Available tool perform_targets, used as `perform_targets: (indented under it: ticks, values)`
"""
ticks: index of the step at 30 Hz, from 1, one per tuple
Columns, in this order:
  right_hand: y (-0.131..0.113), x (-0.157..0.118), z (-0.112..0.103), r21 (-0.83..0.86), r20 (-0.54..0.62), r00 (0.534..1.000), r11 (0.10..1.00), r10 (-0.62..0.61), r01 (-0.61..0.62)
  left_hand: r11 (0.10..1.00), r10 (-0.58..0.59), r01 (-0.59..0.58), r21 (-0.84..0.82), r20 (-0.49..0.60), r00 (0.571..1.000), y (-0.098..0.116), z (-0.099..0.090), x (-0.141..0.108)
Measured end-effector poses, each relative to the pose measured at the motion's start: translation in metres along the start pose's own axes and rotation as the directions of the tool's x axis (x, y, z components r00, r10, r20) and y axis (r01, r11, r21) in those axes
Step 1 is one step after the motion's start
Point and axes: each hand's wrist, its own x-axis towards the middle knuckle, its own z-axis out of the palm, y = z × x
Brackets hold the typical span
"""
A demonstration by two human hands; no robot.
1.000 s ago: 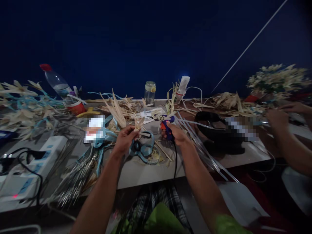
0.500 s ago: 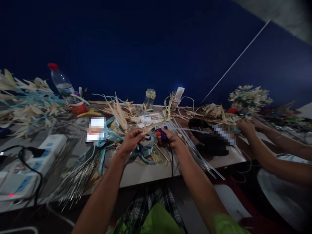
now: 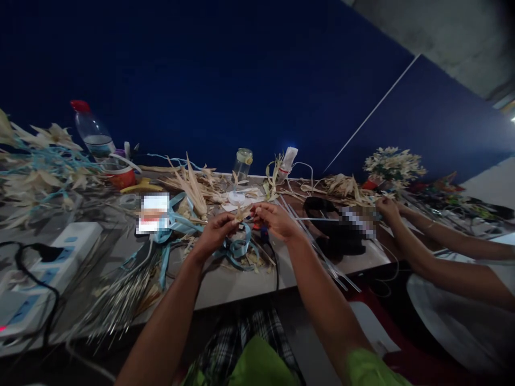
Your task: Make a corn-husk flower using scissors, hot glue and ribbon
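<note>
Pinched shut, the grip of the left hand holds a small, pale straw-coloured scrap of dry husk by its left end. Opposite, the right hand has its fingertips drawn together on the right end, so the scrap spans the gap between the 2 hands. It is thin, papery and matt, cream to light tan, with narrow, uneven edges; the fingers hide both ends, and its finer shape is too small to make out.

The scrap is held just above a grey-white table, near its front edge. Under the right hand, a dark blue and red handheld tool shows only in part, with a thin black cord hanging over the edge.

Below the hands lies a loosely coiled, flat sky-blue ribbon among dry scraps. Behind it, a tall, pointed, straw-coloured husk leaf stands tilted, similar in colour to the held scrap. Farther back are a clear cylindrical jar with a pale lid and, well to the right, a co-worker's hand.
</note>
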Motion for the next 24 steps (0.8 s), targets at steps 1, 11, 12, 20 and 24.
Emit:
perform_targets:
  ticks: [1,11,12,20,24]
  values:
    - [-0.003,0.000,0.005,0.051,0.048,0.999,0.999,-0.009,0.006,1.000,0.001,-0.001,0.009,-0.002,1.000,0.000,0.000,0.000]
    - [-0.002,0.012,0.010,0.115,0.063,0.998,0.993,0.007,-0.014,0.997,-0.074,0.074,0.029,0.015,0.997,0.001,0.001,0.001]
    - [-0.001,0.014,0.009,0.121,0.068,0.997,0.992,0.020,-0.028,0.996,-0.083,0.083,0.031,0.020,0.996,0.001,0.002,0.002]
    - [0.011,0.023,0.000,0.218,0.081,0.994,0.972,0.067,-0.084,0.991,-0.086,0.084,0.101,0.018,0.996,-0.001,0.003,0.002]
    - [0.016,0.025,-0.003,0.207,0.085,0.996,0.978,0.020,-0.037,0.981,-0.126,0.124,0.146,0.007,0.992,0.001,0.004,0.002]
